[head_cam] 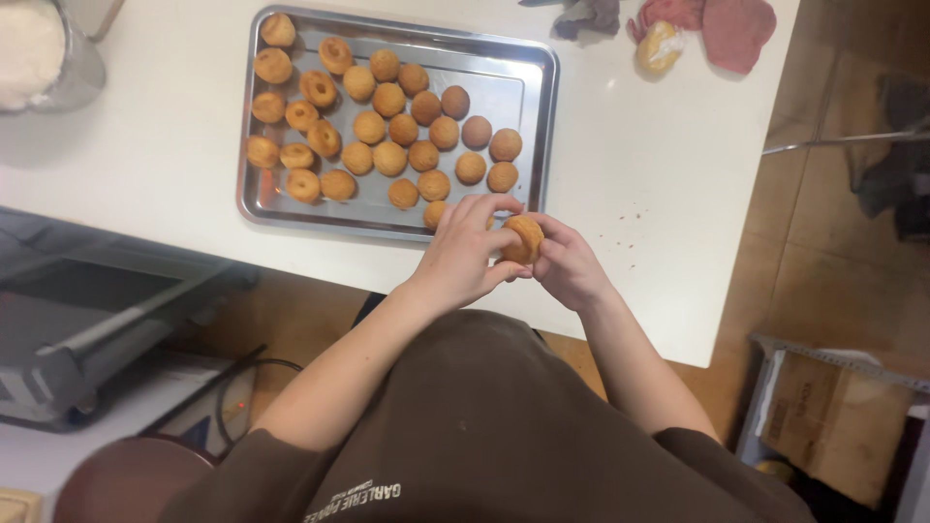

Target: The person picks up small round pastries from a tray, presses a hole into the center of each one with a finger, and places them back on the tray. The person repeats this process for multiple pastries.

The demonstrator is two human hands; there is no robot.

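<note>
Both my hands hold one small round golden-brown cake [523, 238] just in front of the near right corner of a metal baking tray [504, 77]. My left hand [463, 254] grips its left side with fingers curled over the top. My right hand [567, 266] pinches it from the right. The tray lies on a white table [639, 165] and carries several more small round cakes [389, 131] in loose rows, some darker brown at the right end. One cake [435, 213] sits right by my left fingers.
A metal container with white powder [39, 53] stands at the table's far left. A grey cloth [586, 15], pink cloths [731, 29] and a yellowish lump [659, 46] lie at the far edge. A cardboard box [833, 416] sits on the floor at right. Equipment is at left below the table.
</note>
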